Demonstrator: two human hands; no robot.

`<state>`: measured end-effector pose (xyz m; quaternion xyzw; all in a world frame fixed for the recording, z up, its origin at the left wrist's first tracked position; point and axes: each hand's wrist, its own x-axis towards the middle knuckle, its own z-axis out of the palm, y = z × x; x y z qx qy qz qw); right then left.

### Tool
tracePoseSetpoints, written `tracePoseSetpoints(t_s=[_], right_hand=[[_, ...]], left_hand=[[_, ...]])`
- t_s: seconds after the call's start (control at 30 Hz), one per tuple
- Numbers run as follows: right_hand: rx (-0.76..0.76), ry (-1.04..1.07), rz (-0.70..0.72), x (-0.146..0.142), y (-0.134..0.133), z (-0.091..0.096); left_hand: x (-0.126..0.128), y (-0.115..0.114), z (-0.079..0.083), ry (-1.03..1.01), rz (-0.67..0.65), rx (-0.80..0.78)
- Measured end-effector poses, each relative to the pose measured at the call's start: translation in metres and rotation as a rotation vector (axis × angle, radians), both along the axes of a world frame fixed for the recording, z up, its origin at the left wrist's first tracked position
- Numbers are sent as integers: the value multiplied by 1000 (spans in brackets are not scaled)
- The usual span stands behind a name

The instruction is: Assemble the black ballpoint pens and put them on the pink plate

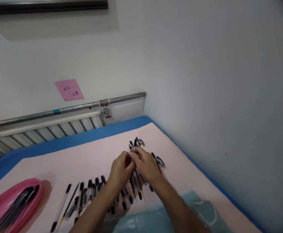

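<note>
My left hand (120, 171) and my right hand (146, 164) meet over the table, thumbs and fingertips pinched together. Whatever sits between them is small and mostly hidden; a pale or clear bit shows at the fingertips, too blurred to name. Below and around my hands lie several black pen parts. A clear pen barrel (61, 205) with black ends lies at the left of the row, beside a thin refill (70, 200) with a yellowish tip. Black pen caps with clips, one cap (161, 162) among them, lie right of my right hand.
A pink oval bowl (38, 202) holding several black pens stands at the lower left. Pale pink paper (88, 161) covers the blue tabletop (129, 124). A radiator (47, 133) and a pipe (127, 97) run behind, and a white wall (216, 97) rises at the right.
</note>
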<state>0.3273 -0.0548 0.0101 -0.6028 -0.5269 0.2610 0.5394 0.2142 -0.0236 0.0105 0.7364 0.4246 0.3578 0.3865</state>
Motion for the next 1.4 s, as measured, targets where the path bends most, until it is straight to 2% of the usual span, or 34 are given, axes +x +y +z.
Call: tracePoseSetpoints(t_s=[0.1,0.17,0.23,0.33,0.47,0.6,0.8,0.93,1.03,1.1,1.27,1.4], right_hand=[[40,58,-128,6,-1,3],[75,129,-217,13,-2,6],[107,203,-256,19,-3,9],[128,246,-246,22,-5,13],[136,243,-234,20,-7,17],[144,255,-219,19,-10,20],[152,261,-177,19,-10,19],[144,264,-209,22,-8,17],[107,206,-181,21,-6,14],[41,117,-90,16,-5,11],[-71,-109,256,-14,-7,-3],[-83,-218,363,-32,-10,-13]], left_hand=[[4,7,2,49,-67,-27],[6,19,-2,180,-12,-29],[9,33,-9,306,97,-26],[18,51,-24,421,193,-49],[31,62,-38,550,217,-79],[36,67,-37,619,220,-111],[25,79,-34,601,254,-240],[15,84,-33,450,286,-369],[2,78,-25,233,273,-467],[-10,70,-16,36,238,-535],[-44,49,4,-457,175,-700],[-62,43,6,-707,191,-777]])
